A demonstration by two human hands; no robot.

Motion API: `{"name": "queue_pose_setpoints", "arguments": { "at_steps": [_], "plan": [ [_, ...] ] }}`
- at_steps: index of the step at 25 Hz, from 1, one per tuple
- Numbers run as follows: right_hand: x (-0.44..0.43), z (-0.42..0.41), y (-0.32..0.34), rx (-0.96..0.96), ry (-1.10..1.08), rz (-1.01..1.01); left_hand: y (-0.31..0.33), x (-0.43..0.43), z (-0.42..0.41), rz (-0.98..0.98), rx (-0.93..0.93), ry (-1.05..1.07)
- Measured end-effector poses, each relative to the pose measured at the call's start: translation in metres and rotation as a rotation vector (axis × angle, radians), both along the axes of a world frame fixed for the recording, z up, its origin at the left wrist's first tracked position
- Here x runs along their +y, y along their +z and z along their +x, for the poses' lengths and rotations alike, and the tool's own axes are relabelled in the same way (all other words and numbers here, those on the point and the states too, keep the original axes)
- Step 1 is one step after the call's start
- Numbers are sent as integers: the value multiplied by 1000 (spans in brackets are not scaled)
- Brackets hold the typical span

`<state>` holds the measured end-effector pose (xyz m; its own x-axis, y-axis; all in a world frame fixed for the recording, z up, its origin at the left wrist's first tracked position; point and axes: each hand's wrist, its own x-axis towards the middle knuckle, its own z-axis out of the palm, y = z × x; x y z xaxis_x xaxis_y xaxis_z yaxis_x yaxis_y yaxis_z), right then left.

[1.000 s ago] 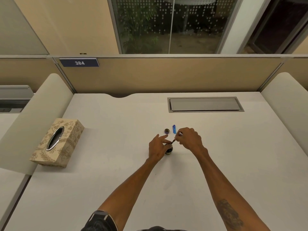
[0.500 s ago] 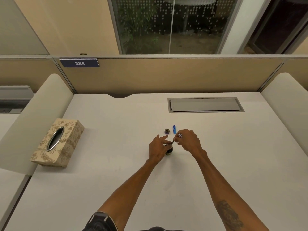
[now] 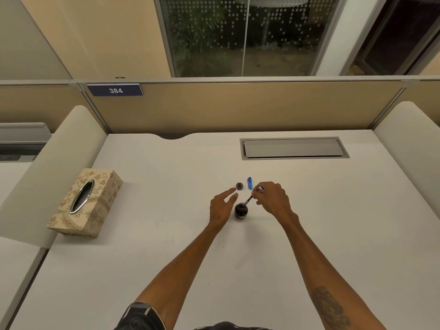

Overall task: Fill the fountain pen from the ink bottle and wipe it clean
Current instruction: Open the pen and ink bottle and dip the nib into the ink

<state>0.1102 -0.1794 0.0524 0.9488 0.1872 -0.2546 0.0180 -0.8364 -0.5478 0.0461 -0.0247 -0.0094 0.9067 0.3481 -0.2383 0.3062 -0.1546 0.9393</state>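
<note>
Left hand (image 3: pixel 222 208) off ink bottle (image 3: pixel 241 211) — pen (image 3: pixel 252 197) dipped.

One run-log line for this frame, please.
right hand: pen tip in ink bottle | left hand: open beside bottle

Single head view only: worn camera, aimed forward and down across the white desk (image 3: pixel 147 234), wide-angle. Both forearms are seen from above at arm's length; partition (image 3: pixel 238 106) and window (image 3: pixel 238 34) are framed beyond.

White worktop (image 3: pixel 309 234) carries a dark glass ink bottle (image 3: pixel 241 211) between the hands, a small round cap (image 3: pixel 239 186) and blue pen cap (image 3: pixel 249 183) beyond them, and a floral tissue box (image 3: pixel 95 210) far left.
</note>
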Motion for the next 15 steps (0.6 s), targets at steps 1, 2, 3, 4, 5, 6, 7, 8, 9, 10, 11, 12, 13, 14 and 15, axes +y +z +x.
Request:
{"name": "queue_pose_setpoints", "arguments": {
  "at_steps": [1,2,3,4,5,6,7,8,9,10,11,12,13,14,15],
  "plan": [
    [0,-1,1,-4,-2,2,0,1,-1,-30,1,34],
    [-1,-2,3,-7,-2,3,0,1,-1,-53,4,64],
    [-1,-3,4,-12,-2,3,-1,2,-1,-64,15,90],
    [-1,-4,5,-16,-3,1,-3,2,-2,-63,29,110],
    [-2,-5,5,-21,-5,-1,-5,2,-2,-58,43,126],
    [-3,-6,6,-21,-9,2,-7,3,-3,-57,50,139],
    [-4,-7,7,-19,-15,12,-8,3,-4,-64,54,150],
    [-5,-9,7,-22,-21,21,-9,3,-6,-76,57,161],
    [-6,-9,7,-25,-27,27,-10,4,-8,-85,61,169],
    [-7,-11,8,-25,-33,31,-10,4,-10,-88,63,173],
    [-9,-12,8,-25,-39,38,-11,3,-11,-87,65,176],
    [-10,-13,9,-23,-48,46,-12,2,-13,-87,67,179],
    [-12,-13,8,-27,-55,51,-11,1,-14,-87,69,183],
    [-13,-13,7,-35,-59,48,-11,0,-14,-82,69,187],
    [-14,-13,5,-41,-60,43,-10,-1,-15,-75,69,188]
  ]
}}
